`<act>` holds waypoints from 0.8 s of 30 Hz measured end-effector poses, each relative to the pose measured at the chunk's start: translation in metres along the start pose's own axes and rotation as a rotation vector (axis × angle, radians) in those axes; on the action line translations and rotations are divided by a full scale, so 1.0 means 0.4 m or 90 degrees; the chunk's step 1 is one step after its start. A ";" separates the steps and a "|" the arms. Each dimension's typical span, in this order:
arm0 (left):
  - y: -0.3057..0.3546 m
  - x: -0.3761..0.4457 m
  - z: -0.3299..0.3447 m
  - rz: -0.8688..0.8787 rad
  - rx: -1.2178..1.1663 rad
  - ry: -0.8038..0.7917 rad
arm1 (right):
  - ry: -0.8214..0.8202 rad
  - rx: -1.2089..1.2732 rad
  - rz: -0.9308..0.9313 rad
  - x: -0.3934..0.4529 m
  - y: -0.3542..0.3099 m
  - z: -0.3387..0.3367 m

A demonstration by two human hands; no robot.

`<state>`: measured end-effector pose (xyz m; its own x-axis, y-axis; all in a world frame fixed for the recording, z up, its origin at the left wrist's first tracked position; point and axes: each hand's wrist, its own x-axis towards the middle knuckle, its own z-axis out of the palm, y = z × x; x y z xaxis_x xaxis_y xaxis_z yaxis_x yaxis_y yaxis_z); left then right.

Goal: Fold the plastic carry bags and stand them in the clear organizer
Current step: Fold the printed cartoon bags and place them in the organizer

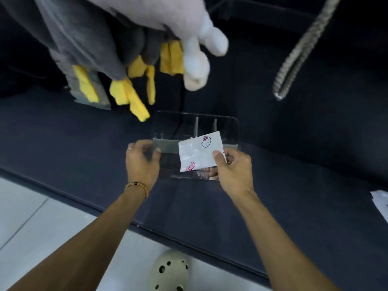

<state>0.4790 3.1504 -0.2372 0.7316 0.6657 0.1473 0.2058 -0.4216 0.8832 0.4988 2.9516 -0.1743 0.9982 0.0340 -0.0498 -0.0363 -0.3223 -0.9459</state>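
A clear organizer (228, 127) with upright dividers lies on the dark navy cushion (84, 143). My left hand (141, 162) grips the organizer's left front corner, thumb and fingers curled round its wall. My right hand (233, 171) pinches a folded white plastic bag (199, 154) printed with pink-bowed cat faces. The bag is tilted over the organizer's front right part. Whether its lower edge sits inside a compartment I cannot tell.
A grey plush toy with yellow feet (126, 89) and a white plush (197, 66) lean at the back left. A braided rope (294, 64) hangs at the right. White plastic (381, 202) shows at the right edge. Pale floor and a beige clog (170, 271) lie below.
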 end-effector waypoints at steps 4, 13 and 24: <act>-0.072 0.045 0.026 -0.128 -0.005 -0.131 | 0.028 0.036 -0.008 0.027 -0.030 0.078; -0.037 -0.075 0.070 -0.079 -0.075 -0.221 | 0.175 -0.158 -0.119 0.095 -0.034 0.081; 0.004 -0.126 0.115 -0.114 -0.151 -0.281 | -0.170 -0.259 0.062 0.175 -0.005 0.172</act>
<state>0.4722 3.0878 -0.2635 0.9133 0.3698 -0.1709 0.2367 -0.1401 0.9614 0.5656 3.0196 -0.1980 0.9422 0.2094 -0.2617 -0.0535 -0.6770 -0.7340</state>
